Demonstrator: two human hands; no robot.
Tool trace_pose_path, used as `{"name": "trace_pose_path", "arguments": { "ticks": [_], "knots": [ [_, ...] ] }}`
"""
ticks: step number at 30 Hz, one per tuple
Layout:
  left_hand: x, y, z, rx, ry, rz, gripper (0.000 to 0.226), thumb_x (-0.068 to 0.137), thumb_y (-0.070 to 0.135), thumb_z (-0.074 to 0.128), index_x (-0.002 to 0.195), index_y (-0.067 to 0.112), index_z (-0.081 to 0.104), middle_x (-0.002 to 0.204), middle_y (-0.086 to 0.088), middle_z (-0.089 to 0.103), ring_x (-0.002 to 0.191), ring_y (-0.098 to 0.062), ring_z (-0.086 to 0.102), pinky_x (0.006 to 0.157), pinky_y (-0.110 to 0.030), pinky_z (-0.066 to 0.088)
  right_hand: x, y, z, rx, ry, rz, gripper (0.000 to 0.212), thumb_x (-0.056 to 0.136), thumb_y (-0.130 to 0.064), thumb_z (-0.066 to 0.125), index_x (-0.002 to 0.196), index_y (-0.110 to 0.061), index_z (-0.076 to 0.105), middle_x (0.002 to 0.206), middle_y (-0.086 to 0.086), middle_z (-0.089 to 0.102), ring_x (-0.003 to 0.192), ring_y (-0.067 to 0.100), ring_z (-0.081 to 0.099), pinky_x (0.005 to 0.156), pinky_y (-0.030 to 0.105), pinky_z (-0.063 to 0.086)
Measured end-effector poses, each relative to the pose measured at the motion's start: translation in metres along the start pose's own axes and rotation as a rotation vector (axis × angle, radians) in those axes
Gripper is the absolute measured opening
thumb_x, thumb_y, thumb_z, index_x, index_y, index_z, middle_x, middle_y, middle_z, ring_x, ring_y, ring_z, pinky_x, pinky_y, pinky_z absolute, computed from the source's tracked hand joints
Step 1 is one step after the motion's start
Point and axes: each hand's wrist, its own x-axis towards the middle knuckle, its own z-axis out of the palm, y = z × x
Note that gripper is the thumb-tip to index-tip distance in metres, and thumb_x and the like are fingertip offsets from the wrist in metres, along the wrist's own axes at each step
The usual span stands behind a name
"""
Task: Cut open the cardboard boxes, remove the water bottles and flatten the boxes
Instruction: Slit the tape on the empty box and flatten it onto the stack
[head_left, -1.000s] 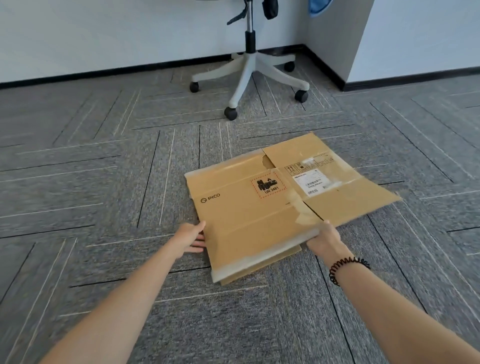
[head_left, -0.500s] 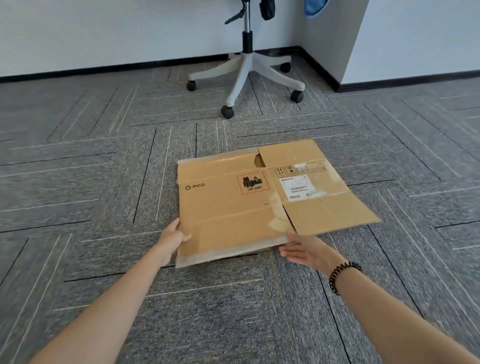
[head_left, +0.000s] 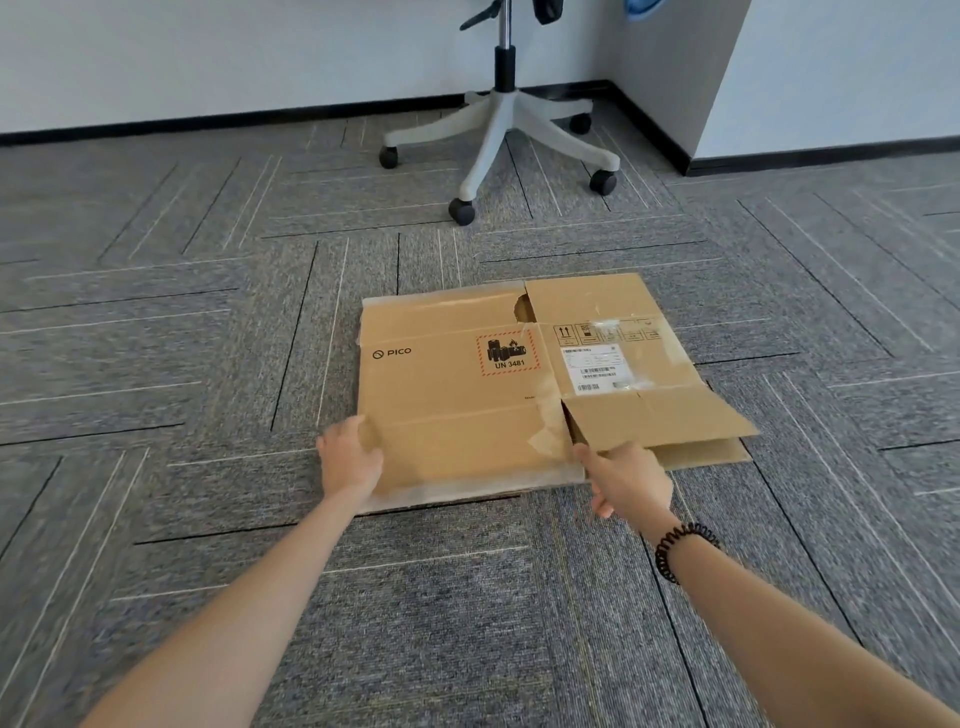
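**Friend:** Where is the box?

**Me:** The cardboard box (head_left: 452, 415) lies flat on the grey carpet (head_left: 156, 364), right in front of me. It is squashed down, with its printed side up.

**Friend:** What is printed on it?

**Me:** There is a red sticker (head_left: 509, 356) that says "UN 3481". The word PICO is to its left. A white label (head_left: 597, 369) with bar codes is to its right.

**Friend:** What is your left hand doing?

**Me:** My left hand (head_left: 349, 460) is at the near left corner of the box. My fingers curl over the edge and hold it.

**Friend:** And the other one?

**Me:** My right hand (head_left: 628, 480) is at the near edge, just by the flap (head_left: 660, 421) on the right side. One finger points at the corner of the flap. The flap sits a little bit up from the layer under it. I cannot tell if my hand holds the flap or only touches it, because my fingers are blurry and partly hidden.

**Friend:** What is on your wrist?

**Me:** A black curly band (head_left: 680, 551), on my right wrist.

**Friend:** What is behind the box?

**Me:** A chair (head_left: 498, 119) on wheels. It is well apart from the box, close to the white wall (head_left: 208, 52).
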Motion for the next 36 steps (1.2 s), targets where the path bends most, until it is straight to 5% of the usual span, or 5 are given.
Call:
{"name": "trace_pose_path", "arguments": {
  "ticks": [4,8,17,30,36],
  "knots": [
    [-0.014,0.014,0.012,0.268,-0.067,0.364,0.055,0.094,0.024,0.06,0.146,0.024,0.042,0.158,-0.001,0.028,0.146,-0.022,0.022,0.12,-0.047,0.017,-0.007,-0.008,-0.006,-0.242,0.493,-0.275,0.07,0.098,-0.059,0.016,0.049,-0.019,0.047,0.043,-0.004,0.046,0.039,0.012,0.041,0.045,0.018,0.028],
    [-0.031,0.018,0.032,0.419,-0.33,0.579,0.068,0.098,0.055,0.038,0.154,0.036,0.006,0.16,0.008,-0.017,0.148,-0.013,-0.015,0.121,-0.045,-0.005,0.001,-0.015,-0.012,-0.142,0.663,-0.36,0.042,0.102,-0.042,0.028,0.079,-0.015,0.05,0.068,-0.003,0.051,0.053,0.016,0.046,0.048,0.021,0.021],
    [-0.038,0.012,0.047,0.612,-0.42,0.531,0.068,0.097,0.065,0.016,0.15,0.039,-0.017,0.156,0.006,-0.032,0.144,-0.014,-0.029,0.122,-0.046,-0.006,0.026,0.019,0.021,-0.417,0.171,-0.385,0.025,0.093,-0.011,0.047,0.116,-0.018,0.057,0.119,-0.001,0.048,0.093,0.01,0.043,0.061,0.02,0.046],
    [-0.037,0.061,-0.022,0.172,-0.547,0.45,0.046,0.104,0.025,0.043,0.149,0.029,0.036,0.159,0.008,0.024,0.147,-0.014,0.024,0.12,-0.037,0.015,0.017,-0.047,-0.026,-0.301,-0.157,-0.304,0.023,0.094,-0.003,0.051,0.114,-0.01,0.061,0.116,0.008,0.064,0.097,0.021,0.062,0.082,0.026,0.052],
    [-0.082,0.108,-0.131,-0.025,-0.454,0.374,0.025,0.101,0.027,0.05,0.122,0.028,0.063,0.119,0.013,0.066,0.08,-0.015,0.061,0.074,-0.022,0.046,-0.062,-0.13,-0.088,-0.075,-0.147,-0.331,0.012,0.093,-0.027,0.063,0.096,-0.015,0.061,0.089,0.002,0.069,0.07,0.015,0.064,0.048,0.021,0.042]
  ]
}}
